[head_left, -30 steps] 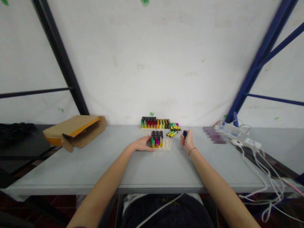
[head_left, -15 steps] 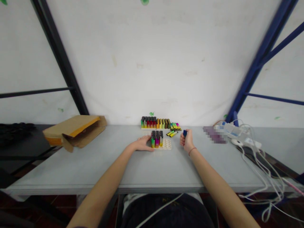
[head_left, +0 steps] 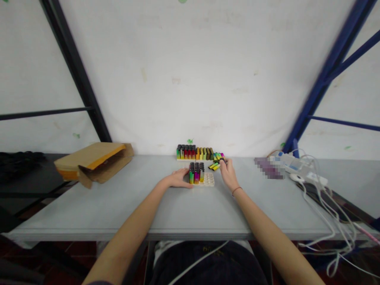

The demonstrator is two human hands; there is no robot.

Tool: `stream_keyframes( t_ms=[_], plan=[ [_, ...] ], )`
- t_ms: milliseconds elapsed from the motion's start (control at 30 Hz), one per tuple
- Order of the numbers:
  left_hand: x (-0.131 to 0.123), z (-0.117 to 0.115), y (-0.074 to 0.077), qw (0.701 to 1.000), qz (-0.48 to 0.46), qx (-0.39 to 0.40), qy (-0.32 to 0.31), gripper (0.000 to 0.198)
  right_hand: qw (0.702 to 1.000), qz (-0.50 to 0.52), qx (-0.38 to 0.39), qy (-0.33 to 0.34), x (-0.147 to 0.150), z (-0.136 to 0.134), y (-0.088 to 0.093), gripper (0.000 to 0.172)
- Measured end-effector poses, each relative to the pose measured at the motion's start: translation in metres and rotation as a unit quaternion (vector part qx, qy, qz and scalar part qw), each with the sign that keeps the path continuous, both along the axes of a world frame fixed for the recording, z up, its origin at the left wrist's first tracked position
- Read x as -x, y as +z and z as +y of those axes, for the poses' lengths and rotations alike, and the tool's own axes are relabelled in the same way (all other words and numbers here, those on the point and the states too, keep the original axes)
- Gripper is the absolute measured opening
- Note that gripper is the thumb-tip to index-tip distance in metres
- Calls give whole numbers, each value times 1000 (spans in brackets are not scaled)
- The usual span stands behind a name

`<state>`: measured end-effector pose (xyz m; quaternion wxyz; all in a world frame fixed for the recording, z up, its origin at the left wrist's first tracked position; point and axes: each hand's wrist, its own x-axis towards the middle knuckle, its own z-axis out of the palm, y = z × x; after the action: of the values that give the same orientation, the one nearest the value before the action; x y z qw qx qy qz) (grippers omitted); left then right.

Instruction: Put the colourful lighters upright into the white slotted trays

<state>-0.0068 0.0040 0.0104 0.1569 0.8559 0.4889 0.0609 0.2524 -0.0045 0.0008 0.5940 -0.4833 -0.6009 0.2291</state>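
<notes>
Left hand [head_left: 178, 179] is spread at the left end of the front block, thumb reaching along the front near the tray's edge, fingers up beside the standing lighters [head_left: 196, 172]; looks like contact, grip force can't be read. Those lighters stand upright in the left part of a pale socketed tray [head_left: 209, 180], black tops up, bodies green, magenta and yellow; bare sockets show on the right part. Right hand [head_left: 228, 173] is right of and slightly behind the tray, fingers bent, tips at the loose lighters [head_left: 213, 166] lying behind the tray's right end. Something dark shows at the fingertips; can't tell if it's pinched or just touched, too small and partly covered. More lighters [head_left: 219, 156], green, yellow and magenta, lie just behind that hand. Against the wall [head_left: 190, 79] side: rear upright block [head_left: 186, 152], green and red bodies, black tops, on a pale base; yellow-to-dark lighters [head_left: 204, 153] sit directly right of it. Everything's on the grey worktop [head_left: 192, 213]. Far left: cardboard box [head_left: 92, 156], open end facing right. Far right: power strip [head_left: 292, 162] with white cables [head_left: 329, 213] hanging over the edge, pixelated purple patch [head_left: 269, 168] just left of it.
</notes>
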Motion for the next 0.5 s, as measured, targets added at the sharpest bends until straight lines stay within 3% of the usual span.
stream_keyframes(
  t_ms=[133,233,500],
  plan=[
    [0,1,-2,1000,2,2,3,88,986,-118,-115,24,12,-12,7,28],
    [0,2,-3,1000,4,4,2,89,973,-146,-172,50,19,-18,12,24],
    [-2,-3,1,1000,-5,-2,7,86,977,-138,-122,106,27,-22,6,21]
  ],
)
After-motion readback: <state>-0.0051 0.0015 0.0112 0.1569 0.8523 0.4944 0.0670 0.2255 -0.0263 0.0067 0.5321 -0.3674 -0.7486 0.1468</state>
